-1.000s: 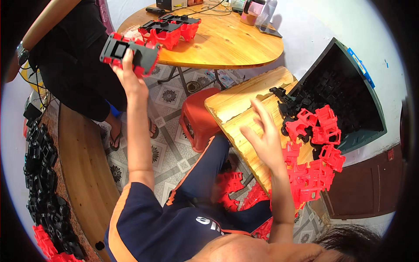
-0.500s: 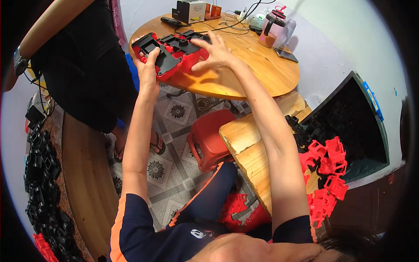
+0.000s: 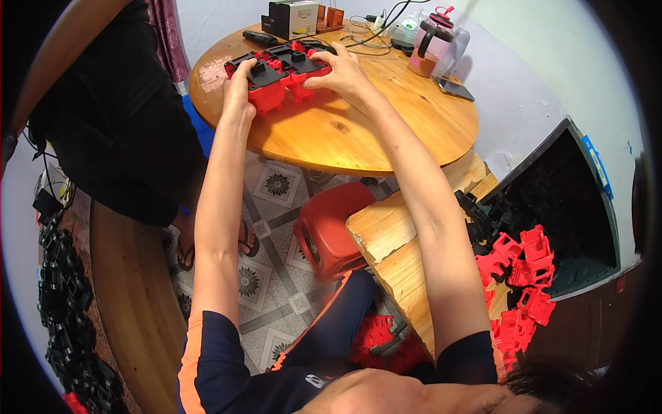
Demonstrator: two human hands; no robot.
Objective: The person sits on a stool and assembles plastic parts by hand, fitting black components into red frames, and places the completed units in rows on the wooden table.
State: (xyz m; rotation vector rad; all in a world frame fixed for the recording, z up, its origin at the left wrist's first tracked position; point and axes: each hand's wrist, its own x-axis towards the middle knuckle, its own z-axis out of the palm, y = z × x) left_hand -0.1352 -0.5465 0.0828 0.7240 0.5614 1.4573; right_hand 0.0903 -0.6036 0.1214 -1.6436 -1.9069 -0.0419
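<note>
Over the far left part of the round wooden table [image 3: 407, 117], both my hands are on a pair of red-and-black plastic housings [image 3: 267, 74] set side by side, black plates on top and red bodies below. My left hand [image 3: 238, 91] closes on the left end, thumb over the black top. The right end is gripped by my right hand [image 3: 338, 72], its thumb on the near red side and fingers at the far edge. Whether the housings rest on the tabletop or hang just above it, I cannot tell.
A box [image 3: 291, 19], cables and a pink-lidded jug [image 3: 434, 43] stand at the table's back. Red parts [image 3: 531, 259] pile on a wooden bench [image 3: 393, 234] at right, black parts [image 3: 65, 297] at far left. A red stool [image 3: 334, 224] and another person [image 3: 117, 117] are nearby.
The housings have been tilted flatter and moved slightly right. My right hand, fingers spread before, has closed on their right end. The other person's arm has shifted left.
</note>
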